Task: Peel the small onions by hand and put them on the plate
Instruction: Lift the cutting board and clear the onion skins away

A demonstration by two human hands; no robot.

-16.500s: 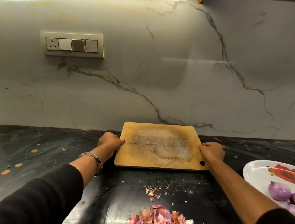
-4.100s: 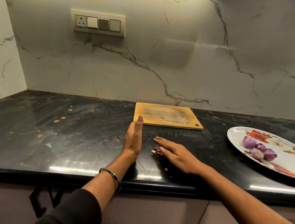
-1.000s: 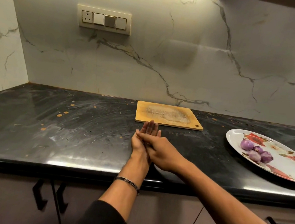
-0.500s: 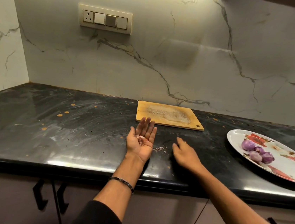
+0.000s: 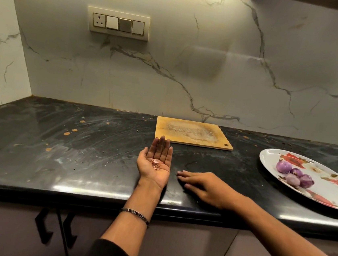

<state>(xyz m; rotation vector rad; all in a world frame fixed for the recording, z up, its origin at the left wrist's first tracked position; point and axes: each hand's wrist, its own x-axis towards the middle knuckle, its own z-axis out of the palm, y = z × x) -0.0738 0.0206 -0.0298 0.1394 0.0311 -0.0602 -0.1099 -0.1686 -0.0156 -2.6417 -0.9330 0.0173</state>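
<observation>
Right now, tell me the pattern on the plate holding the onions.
The plate is white with a red and orange floral print, seen in the head view; the peeled onions cover part of it.

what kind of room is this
Most likely a home kitchen: a dark stone countertop against a marble wall, a wooden cutting board, and a plate of peeled onions.

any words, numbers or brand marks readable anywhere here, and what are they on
Engraved letters on the silver metal bracelet at the left wrist: too small and blurred to read.
White oval plate with red flower print: pictures only, no text.
Cream wall switch plate with socket: no markings legible.
Light wooden cutting board: no text.
Nothing else carries writing.
</observation>
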